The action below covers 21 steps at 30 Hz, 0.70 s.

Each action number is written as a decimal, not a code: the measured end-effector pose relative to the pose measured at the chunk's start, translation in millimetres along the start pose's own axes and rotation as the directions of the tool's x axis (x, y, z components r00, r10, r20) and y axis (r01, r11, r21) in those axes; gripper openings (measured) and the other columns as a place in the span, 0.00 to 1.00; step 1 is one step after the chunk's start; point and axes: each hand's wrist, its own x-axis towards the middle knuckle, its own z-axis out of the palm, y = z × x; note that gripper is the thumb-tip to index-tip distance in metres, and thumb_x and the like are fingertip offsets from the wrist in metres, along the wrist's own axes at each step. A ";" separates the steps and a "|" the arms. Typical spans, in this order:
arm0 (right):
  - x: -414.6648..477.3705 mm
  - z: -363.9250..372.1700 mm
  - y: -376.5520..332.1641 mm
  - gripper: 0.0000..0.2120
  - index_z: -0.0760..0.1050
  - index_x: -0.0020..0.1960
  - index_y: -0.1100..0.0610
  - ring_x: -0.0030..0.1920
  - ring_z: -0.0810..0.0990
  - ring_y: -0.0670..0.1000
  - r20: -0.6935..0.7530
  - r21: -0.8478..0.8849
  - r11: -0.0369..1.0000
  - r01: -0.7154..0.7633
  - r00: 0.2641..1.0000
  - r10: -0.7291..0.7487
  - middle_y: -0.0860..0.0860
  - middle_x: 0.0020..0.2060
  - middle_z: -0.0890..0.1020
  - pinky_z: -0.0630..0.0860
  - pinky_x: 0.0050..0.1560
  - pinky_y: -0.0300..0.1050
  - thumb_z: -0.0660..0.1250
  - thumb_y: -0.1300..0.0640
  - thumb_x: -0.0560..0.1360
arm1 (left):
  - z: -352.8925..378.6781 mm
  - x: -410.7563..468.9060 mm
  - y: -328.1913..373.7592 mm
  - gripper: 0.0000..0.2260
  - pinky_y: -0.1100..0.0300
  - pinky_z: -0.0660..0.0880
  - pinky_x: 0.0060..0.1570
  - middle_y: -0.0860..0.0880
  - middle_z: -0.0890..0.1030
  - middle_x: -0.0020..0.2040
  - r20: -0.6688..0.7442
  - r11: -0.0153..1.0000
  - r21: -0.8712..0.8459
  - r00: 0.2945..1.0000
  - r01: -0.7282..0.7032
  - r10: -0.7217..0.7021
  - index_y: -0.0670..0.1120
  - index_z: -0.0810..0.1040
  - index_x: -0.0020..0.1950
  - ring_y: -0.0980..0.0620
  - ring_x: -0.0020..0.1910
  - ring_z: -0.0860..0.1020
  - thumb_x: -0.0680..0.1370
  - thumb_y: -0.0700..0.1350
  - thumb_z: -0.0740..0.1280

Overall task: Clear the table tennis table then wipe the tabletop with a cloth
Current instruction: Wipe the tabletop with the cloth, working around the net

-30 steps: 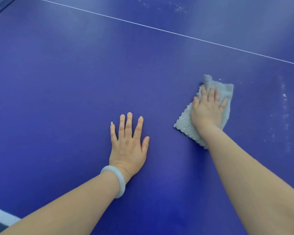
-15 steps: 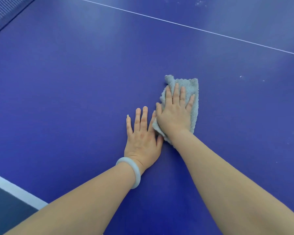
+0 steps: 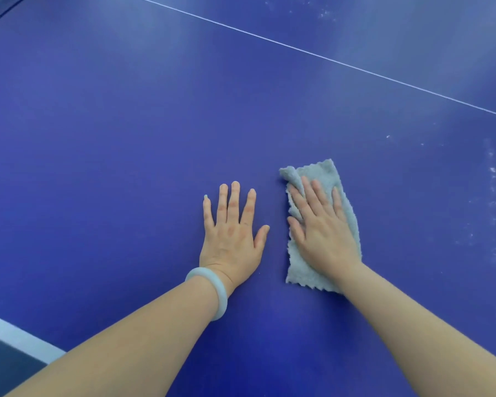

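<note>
A light grey fluffy cloth (image 3: 324,176) lies flat on the blue table tennis tabletop (image 3: 112,144). My right hand (image 3: 321,230) presses flat on top of the cloth, fingers spread, covering its middle. My left hand (image 3: 232,233) rests flat on the bare tabletop just left of the cloth, fingers apart, holding nothing. A pale bangle (image 3: 212,290) sits on my left wrist.
A thin white centre line (image 3: 327,58) crosses the tabletop diagonally behind the hands. White dusty specks (image 3: 493,196) mark the surface at the right. The table's white edge stripe (image 3: 17,336) shows at the lower left, with dark floor beyond.
My right hand slid the cloth left until it touched my left hand, then back to the right, leaving a gap. The left hand stayed flat on the table.
</note>
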 end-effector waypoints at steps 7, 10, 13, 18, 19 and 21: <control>24.5 -13.4 40.5 0.27 0.47 0.82 0.50 0.80 0.41 0.50 0.005 0.135 0.825 -0.549 0.833 0.553 0.50 0.81 0.46 0.35 0.78 0.58 0.45 0.46 0.84 | -0.7 0.3 2.1 0.32 0.37 0.44 0.74 0.43 0.43 0.81 0.014 1.000 0.010 1.000 0.010 -0.010 0.49 0.42 0.81 0.42 0.79 0.40 0.80 0.61 0.39; 7.2 -9.2 -4.8 0.27 0.51 0.81 0.49 0.81 0.44 0.51 0.007 0.113 0.965 -0.236 0.972 0.237 0.49 0.81 0.50 0.38 0.78 0.58 0.48 0.45 0.84 | -1.8 0.1 2.5 0.31 0.37 0.44 0.74 0.43 0.44 0.81 0.019 1.000 0.018 1.000 0.012 -0.013 0.49 0.42 0.80 0.42 0.79 0.41 0.80 0.61 0.38; -50.3 -2.6 -15.3 0.28 0.51 0.81 0.49 0.81 0.45 0.50 0.052 -0.029 0.993 0.113 0.992 -0.111 0.47 0.81 0.50 0.45 0.79 0.58 0.46 0.43 0.83 | -1.1 0.6 2.1 0.30 0.38 0.43 0.75 0.43 0.44 0.81 0.013 1.000 0.023 1.000 0.008 -0.009 0.49 0.42 0.80 0.43 0.79 0.41 0.80 0.60 0.37; -83.0 -6.1 38.7 0.27 0.47 0.82 0.48 0.80 0.42 0.48 0.026 0.028 0.930 -0.367 0.930 0.367 0.47 0.81 0.47 0.42 0.79 0.58 0.42 0.47 0.83 | -2.2 1.5 3.6 0.30 0.37 0.43 0.75 0.43 0.45 0.81 0.027 1.000 0.013 0.999 0.021 -0.022 0.49 0.43 0.80 0.42 0.79 0.41 0.80 0.60 0.38; -84.7 -6.8 28.8 0.27 0.47 0.82 0.50 0.80 0.42 0.50 0.030 0.033 0.896 -0.444 0.896 0.443 0.48 0.81 0.47 0.42 0.79 0.59 0.41 0.48 0.83 | -2.8 1.1 3.5 0.30 0.37 0.42 0.75 0.43 0.44 0.81 0.036 1.000 0.008 0.999 0.018 -0.019 0.49 0.42 0.80 0.43 0.79 0.41 0.80 0.60 0.38; -101.6 -2.9 -12.9 0.27 0.51 0.81 0.53 0.81 0.48 0.54 0.015 -0.010 0.942 -0.335 0.942 0.335 0.52 0.81 0.51 0.47 0.78 0.62 0.42 0.49 0.83 | -5.1 0.7 2.2 0.30 0.38 0.41 0.75 0.44 0.42 0.81 0.056 1.000 0.002 0.998 0.009 -0.009 0.50 0.41 0.80 0.44 0.79 0.39 0.81 0.60 0.39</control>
